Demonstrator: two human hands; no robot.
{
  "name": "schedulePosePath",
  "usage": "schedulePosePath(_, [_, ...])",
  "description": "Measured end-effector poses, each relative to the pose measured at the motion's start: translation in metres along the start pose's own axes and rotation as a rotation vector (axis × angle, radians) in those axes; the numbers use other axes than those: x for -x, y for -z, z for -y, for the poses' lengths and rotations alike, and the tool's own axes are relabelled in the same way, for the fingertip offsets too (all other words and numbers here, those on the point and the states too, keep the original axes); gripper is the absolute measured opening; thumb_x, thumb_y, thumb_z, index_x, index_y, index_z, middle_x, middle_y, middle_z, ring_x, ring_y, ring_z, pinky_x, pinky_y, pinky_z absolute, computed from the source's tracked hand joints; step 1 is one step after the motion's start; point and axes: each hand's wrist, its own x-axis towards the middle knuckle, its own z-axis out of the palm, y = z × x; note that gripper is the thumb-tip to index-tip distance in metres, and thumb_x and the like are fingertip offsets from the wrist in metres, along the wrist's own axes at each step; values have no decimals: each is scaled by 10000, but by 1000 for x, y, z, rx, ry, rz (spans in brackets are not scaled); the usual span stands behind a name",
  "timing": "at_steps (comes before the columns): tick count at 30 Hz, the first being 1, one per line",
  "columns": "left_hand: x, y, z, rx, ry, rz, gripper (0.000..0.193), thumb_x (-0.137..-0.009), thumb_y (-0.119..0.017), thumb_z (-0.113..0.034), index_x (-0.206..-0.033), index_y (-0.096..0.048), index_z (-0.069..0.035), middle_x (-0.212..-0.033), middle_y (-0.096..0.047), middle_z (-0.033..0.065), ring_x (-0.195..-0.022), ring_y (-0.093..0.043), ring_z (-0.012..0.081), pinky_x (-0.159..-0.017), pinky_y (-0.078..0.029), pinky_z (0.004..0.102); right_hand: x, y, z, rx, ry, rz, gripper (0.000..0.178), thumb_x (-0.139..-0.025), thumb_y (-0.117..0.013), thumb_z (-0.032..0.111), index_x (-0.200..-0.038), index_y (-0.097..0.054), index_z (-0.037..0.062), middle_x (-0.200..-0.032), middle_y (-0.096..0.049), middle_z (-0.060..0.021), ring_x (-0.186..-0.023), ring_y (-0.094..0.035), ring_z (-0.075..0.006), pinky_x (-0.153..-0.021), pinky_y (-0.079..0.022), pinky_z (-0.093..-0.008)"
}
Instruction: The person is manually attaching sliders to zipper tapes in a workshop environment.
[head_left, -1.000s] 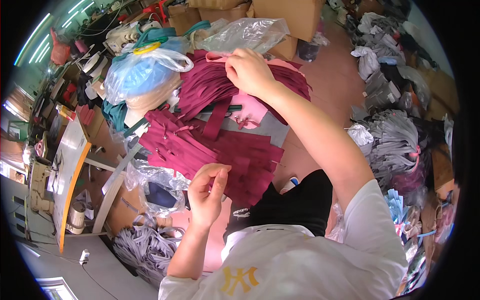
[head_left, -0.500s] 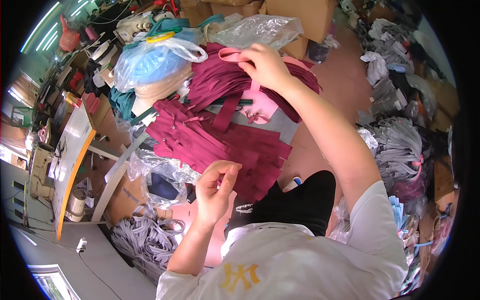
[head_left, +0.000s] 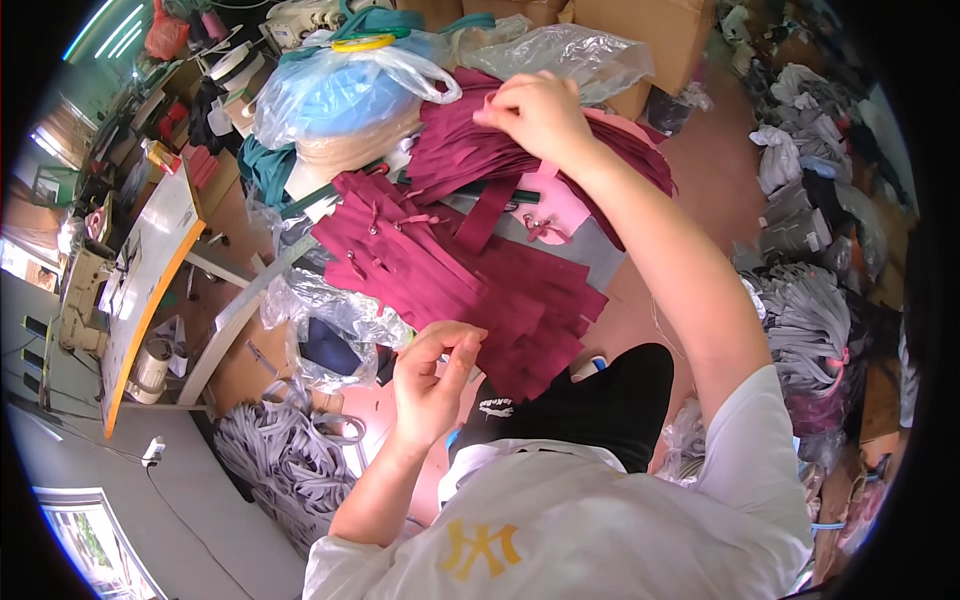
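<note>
R hand (head_left: pixel 545 115) up between 12 and 1 o'clock, over the fanned bundle of maroon fabric strips (head_left: pixel 455 150): fingers curled, tips narrow, can't tell if anything's pinched. L hand (head_left: pixel 427 385) at 7 o'clock, thumb near index, narrow too, by the near edge of the flat maroon strip stack (head_left: pixel 410 260) mid-view; can't tell if it's holding. Risk, IMO: stack looks loose, so an L-hand knock could slide layers toward 6 o'clock, onto the black shorts (head_left: pixel 600 410). Poss. tangle: one stray maroon strip (head_left: pixel 488 215) spans both piles; a hard tug might drag it. Clear plastic bag (head_left: pixel 340 100), 11 o'clock, v. close: R-hand sweep could snag it.
</note>
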Motion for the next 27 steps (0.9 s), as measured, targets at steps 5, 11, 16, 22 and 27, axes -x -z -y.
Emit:
schedulePosePath(5, [-6,1,3,-433,-280,-171,163,-918,-658,-21,-1070,-679,33,-1131,-642,147,-945,-624,206,-849,-498,318,-13,20,-7,-568,-66,-355,219,-882,-742,311,-889,-758,93,-836,-698,-59,-790,-657,-202,-746,-474,-360])
schedulePosePath(11, [-8,-12,0,-740,-324,1,311,-805,-746,-69,-1104,-694,-5,-1240,-618,171,-1114,-571,332,-945,-457,409,-16,34,-15,-753,-194,-353,252,-995,-636,251,-1035,-710,14,-849,-679,14,-779,-602,-77,-739,-476,-214])
schedulePosePath(16, [-6,-15,-10,-837,-340,-42,259,-800,-743,-57,-1055,-704,-25,-1164,-658,127,-1061,-601,300,-900,-451,376,-25,49,-28,-959,-380,-222,134,-1020,-550,133,-990,-612,18,-777,-621,-27,-620,-547,-87,-541,-452,-229])
schedulePosePath(22, [-2,-19,-18,-632,-321,-99,235,-793,-742,-31,-1025,-705,-29,-1021,-684,86,-888,-599,244,-802,-436,348,-29,74,-36,-772,-497,-23,271,-1008,-609,274,-1007,-685,14,-808,-656,3,-740,-591,-75,-688,-489,-220])
schedulePosePath(27, [-12,-20,-23,-346,-163,-38,173,-824,-716,2,-996,-698,12,-908,-691,114,-753,-614,238,-716,-492,329,-16,68,-38,-1063,-336,137,227,-1011,-595,243,-1041,-662,28,-843,-653,-16,-743,-613,-83,-636,-524,-236])
